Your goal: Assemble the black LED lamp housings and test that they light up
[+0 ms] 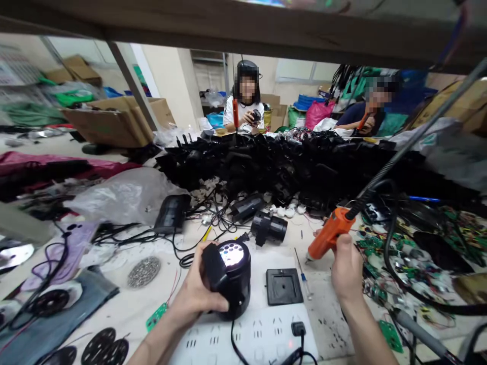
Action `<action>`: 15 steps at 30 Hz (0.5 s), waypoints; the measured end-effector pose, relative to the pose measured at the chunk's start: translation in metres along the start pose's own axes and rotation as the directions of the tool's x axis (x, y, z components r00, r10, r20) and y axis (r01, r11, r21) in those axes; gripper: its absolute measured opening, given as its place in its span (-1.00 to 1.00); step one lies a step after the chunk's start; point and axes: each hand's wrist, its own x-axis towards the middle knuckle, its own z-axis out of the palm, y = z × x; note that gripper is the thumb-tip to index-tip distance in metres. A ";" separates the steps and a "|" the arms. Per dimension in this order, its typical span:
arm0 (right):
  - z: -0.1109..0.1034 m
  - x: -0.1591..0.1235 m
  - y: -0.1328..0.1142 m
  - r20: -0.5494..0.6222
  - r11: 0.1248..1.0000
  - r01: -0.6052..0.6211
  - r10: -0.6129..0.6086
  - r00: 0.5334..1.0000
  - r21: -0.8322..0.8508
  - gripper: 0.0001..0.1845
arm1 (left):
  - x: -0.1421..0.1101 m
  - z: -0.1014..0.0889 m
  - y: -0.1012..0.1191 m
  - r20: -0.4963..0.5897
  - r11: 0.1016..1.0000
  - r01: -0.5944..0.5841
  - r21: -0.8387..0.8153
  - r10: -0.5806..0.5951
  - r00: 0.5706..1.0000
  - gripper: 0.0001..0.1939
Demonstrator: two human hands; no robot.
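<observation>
Just past the white power strip: a round black lamp, close to the far edge, its dotted top shining bright.
Left hand: curled around the lamp, with the thumb on the near side.
Right hand: wrapped around an orange driver, out past the strip's far right corner, its tip pointing down at the table.
Square plate: flat and black, just past the strip, between the lamp and a thin screwdriver.
Cord: coming down from the lamp over the strip (easy to snag).
Plug: pushed into the strip near its right end.
Lamp trouble: if the left hand pulled too far, the cord could go tight and jerk the lamp loose.
Driver trouble: if the right hand swung left too low, the tip could scratch the plate or knock the screwdriver away.
</observation>
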 end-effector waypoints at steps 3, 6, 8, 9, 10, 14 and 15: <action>-0.004 -0.001 -0.008 0.015 0.997 -0.036 0.037 0.999 -0.069 -0.32 | -0.002 0.003 0.004 -0.004 0.998 -0.034 0.053 0.034 0.999 0.05; -0.009 -0.004 -0.022 -0.067 0.989 -0.014 0.004 0.998 -0.150 -0.36 | -0.008 0.005 0.010 0.009 0.996 -0.051 0.067 0.050 0.999 0.06; -0.012 -0.014 -0.036 -0.144 0.981 0.036 -0.064 0.988 -0.191 -0.34 | -0.012 0.005 0.012 0.029 0.993 -0.076 0.093 0.073 0.997 0.07; -0.012 -0.021 -0.043 -0.156 0.977 0.078 -0.111 0.982 -0.200 -0.37 | -0.014 0.006 0.012 0.040 0.987 -0.100 0.128 0.095 0.995 0.08; -0.012 -0.029 -0.051 -0.131 0.974 0.128 -0.154 0.979 -0.187 -0.45 | -0.016 0.007 0.011 0.055 0.976 -0.132 0.174 0.124 0.991 0.08; -0.009 -0.063 -0.083 0.325 0.970 0.231 -0.243 0.914 0.077 -0.64 | -0.021 0.017 0.007 0.230 0.794 -0.291 0.534 0.195 0.953 -0.04; -0.007 -0.069 -0.089 0.399 0.969 0.206 -0.246 0.883 0.140 -0.59 | -0.023 0.021 0.007 0.292 0.710 -0.321 0.627 0.168 0.941 -0.09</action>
